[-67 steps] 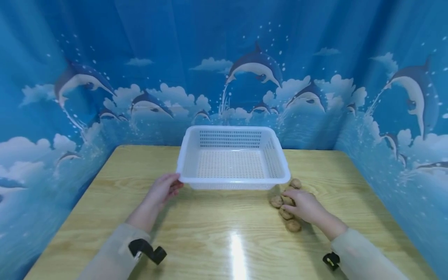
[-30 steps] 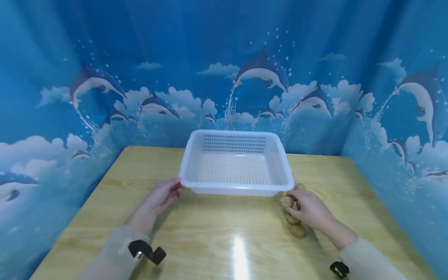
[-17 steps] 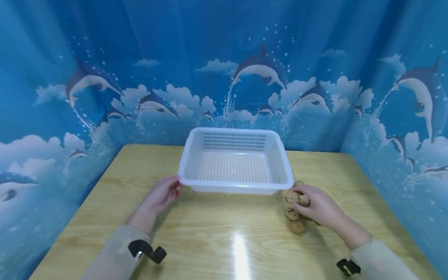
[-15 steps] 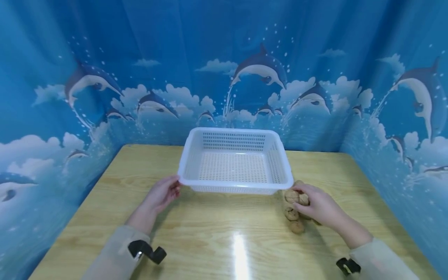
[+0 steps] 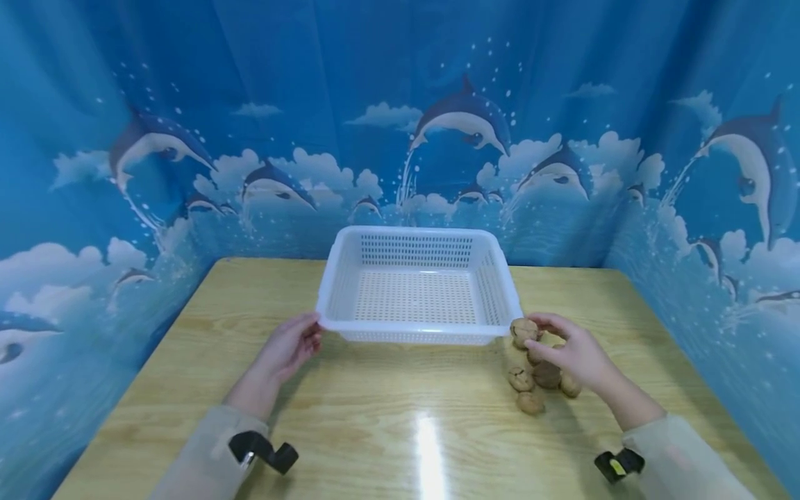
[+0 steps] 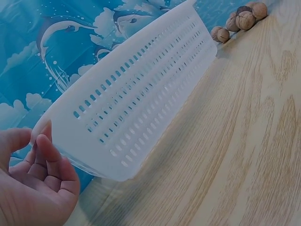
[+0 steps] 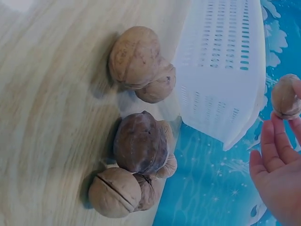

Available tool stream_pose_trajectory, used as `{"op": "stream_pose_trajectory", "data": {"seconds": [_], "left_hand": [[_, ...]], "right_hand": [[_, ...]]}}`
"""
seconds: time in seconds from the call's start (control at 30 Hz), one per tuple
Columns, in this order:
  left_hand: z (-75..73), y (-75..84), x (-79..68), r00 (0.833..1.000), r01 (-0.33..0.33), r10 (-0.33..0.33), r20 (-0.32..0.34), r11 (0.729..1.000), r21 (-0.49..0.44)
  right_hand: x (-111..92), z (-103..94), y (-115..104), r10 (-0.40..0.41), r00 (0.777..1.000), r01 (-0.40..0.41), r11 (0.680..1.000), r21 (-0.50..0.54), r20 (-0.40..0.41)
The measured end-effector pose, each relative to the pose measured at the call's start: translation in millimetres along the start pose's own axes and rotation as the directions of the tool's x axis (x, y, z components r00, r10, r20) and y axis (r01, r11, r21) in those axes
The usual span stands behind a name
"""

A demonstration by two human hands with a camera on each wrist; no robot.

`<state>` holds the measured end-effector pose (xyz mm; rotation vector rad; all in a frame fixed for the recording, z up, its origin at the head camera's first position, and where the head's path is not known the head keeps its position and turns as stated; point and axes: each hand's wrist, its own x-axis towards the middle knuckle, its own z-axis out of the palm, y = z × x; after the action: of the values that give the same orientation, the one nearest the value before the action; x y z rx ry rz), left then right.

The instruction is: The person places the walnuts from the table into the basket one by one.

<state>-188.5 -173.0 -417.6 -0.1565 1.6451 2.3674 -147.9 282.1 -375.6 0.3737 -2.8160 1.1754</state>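
A white plastic basket [image 5: 415, 333] with slotted walls stands on the wooden table, nothing inside it. My left hand [image 5: 292, 348] pinches its near left corner, thumb on the rim and fingertips beneath, as the left wrist view shows. Beside the near right corner, my right hand [image 5: 578, 354] holds a walnut [image 5: 523, 332] between thumb and fingertips, raised above the table. In the right wrist view that walnut [image 7: 285, 98] is clear of the others. Several walnuts lie below and around the right hand, among them a darker one [image 7: 140, 142] and a cracked one [image 7: 114, 192].
The light wooden table [image 5: 362, 417] reaches back to a blue dolphin-print curtain [image 5: 387, 139] that surrounds it on three sides. A black wrist mount [image 5: 262, 450] sits on the left sleeve, another [image 5: 619, 464] on the right.
My right hand has lifted one walnut off the group and brought it up by the basket's right corner, uncovering the walnuts beneath. The left hand keeps its hold on the basket corner.
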Motion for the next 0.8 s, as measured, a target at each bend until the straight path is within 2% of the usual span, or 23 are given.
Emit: {"op": "stream_pose_trajectory", "data": {"seconds": [0.13,0.4,0.8], "left_hand": [[0.4,-0.8,-0.3,1.0,0.003,-0.003,-0.016,1.0,-0.014],[4.5,-2.9,0.1,1.0,-0.007,0.008,0.006,1.0,-0.016],[2.7,-4.2,-1.3,1.0,-0.013,0.013,-0.006,0.999,-0.029]], "right_hand": [[5.6,-2.6,3.1,0.041,0.999,-0.04,0.997,0.064,-0.008],[13.9,-4.9,1.1,0.056,0.998,-0.052,0.995,0.085,-0.041],[32.8,0.6,-5.6,0.077,0.995,-0.066,0.98,0.188,-0.055]]}}
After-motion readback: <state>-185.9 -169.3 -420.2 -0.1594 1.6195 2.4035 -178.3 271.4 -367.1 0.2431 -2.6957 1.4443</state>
